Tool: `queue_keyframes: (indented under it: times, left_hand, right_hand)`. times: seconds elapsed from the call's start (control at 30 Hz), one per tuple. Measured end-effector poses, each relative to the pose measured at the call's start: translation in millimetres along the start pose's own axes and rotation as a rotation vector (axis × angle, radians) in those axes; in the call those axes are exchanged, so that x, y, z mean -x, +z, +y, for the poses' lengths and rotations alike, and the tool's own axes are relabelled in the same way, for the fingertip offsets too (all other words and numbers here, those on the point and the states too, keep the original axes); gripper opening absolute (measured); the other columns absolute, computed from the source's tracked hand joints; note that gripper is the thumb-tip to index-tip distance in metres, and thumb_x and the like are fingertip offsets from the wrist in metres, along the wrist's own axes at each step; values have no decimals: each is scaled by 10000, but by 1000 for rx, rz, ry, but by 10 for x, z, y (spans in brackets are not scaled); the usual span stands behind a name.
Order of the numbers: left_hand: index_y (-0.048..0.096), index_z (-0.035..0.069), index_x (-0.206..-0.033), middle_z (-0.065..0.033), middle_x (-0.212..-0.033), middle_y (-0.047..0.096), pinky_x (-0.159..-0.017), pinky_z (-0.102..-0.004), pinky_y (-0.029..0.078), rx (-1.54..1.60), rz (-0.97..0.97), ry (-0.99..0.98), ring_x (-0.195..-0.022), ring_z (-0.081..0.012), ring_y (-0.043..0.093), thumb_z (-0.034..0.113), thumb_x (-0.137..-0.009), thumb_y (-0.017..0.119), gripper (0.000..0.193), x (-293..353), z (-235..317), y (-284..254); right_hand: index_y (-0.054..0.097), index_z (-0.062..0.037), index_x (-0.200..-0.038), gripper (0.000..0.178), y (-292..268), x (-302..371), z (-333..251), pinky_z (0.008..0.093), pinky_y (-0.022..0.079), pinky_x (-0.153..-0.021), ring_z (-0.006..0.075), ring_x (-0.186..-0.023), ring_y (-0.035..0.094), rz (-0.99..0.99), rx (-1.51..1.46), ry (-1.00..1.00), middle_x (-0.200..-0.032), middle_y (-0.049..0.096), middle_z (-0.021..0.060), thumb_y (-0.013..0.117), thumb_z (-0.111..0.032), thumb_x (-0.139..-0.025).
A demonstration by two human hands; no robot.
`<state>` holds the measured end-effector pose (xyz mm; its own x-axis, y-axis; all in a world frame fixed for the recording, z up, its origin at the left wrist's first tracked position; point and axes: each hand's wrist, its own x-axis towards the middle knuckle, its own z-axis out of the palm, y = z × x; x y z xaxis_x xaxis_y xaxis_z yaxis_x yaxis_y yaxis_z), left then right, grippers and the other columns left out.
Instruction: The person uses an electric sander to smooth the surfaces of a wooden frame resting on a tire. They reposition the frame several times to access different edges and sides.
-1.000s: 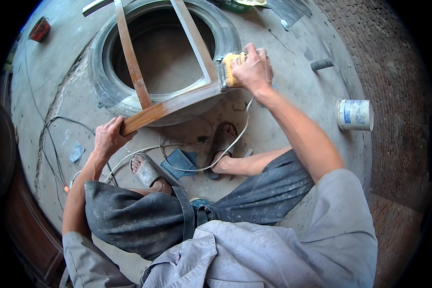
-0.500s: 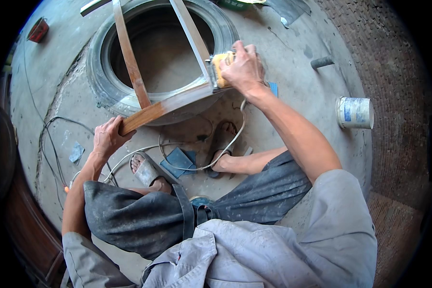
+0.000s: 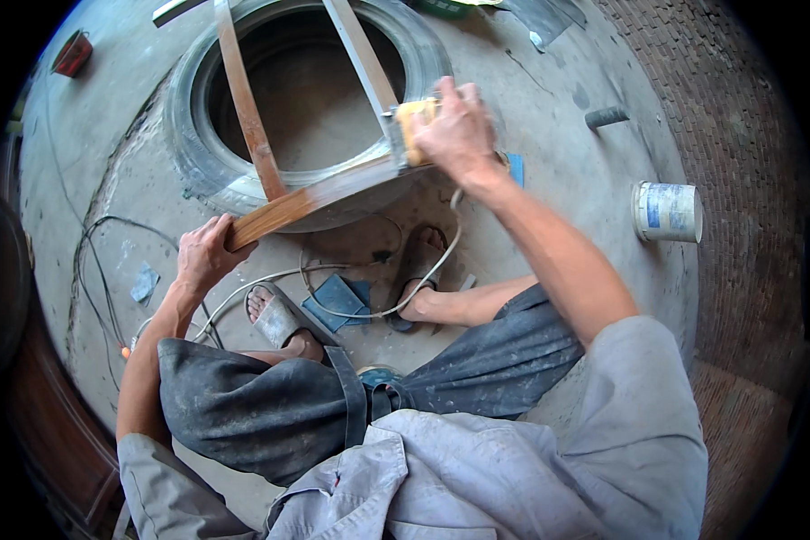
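Observation:
A wooden frame point(image 3: 292, 209) made of flat bars rests across a large tyre point(image 3: 189, 148) on the floor. My left hand point(image 3: 209, 252) is closed around the near left end of its front bar, where the wood looks brown. Farther along the same bar, the surface is pale and dusty. There my right hand point(image 3: 459, 135) grips a yellow electric sander point(image 3: 412, 130) from above, its pad against the bar close to where a crossbar joins it. The sander's underside is hidden. A pale cable point(image 3: 448, 243) loops from below my right hand toward my feet.
Blue sandpaper sheets point(image 3: 335, 301) lie between my sandalled feet. Dark cables point(image 3: 99, 270) run over the floor at left. A red bucket point(image 3: 72, 54) stands far left. At right are a white bucket point(image 3: 668, 212) and a short dark cylinder point(image 3: 606, 117), beside a brick-patterned strip point(image 3: 738, 171).
Very little differs. The frame and tyre appear shifted slightly rightward in view, while the sander stays at nearly the same spot on the bar. Both hands keep their grips.

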<state>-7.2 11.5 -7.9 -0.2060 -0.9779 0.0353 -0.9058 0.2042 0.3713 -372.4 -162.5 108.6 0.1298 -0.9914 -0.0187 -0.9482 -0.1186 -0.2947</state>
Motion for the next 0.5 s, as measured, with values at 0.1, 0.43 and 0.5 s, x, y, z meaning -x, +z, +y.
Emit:
queue_keyframes:
  times: [0.1,0.43,0.5]
  left_hand:
    - [656,83,-991,-99,-843,674,-649,-425,554,11,21,20,-765,-312,698,336,-766,867,399,-21,-12,-1]
    - [654,59,-1027,-125,-861,685,-668,-430,554,19,-10,-16,-766,-335,694,271,-746,887,423,-25,47,-81]
    - [652,50,-1038,-135,-882,695,-679,-429,562,29,-21,-6,-776,-342,699,255,-741,891,433,-56,57,-49]
  right_hand:
    - [549,-25,-1299,508,116,137,-328,544,585,-895,443,-1155,593,-31,-52,-102,-1240,518,268,690,-311,-903]
    - [557,-62,-1308,554,-81,-98,216,540,553,-954,435,-1193,585,-37,-48,64,-1272,526,253,728,-315,-846]
    - [555,-86,-1327,576,-101,-263,688,548,541,-962,410,-1198,597,45,47,111,-1277,540,236,725,-327,-833]
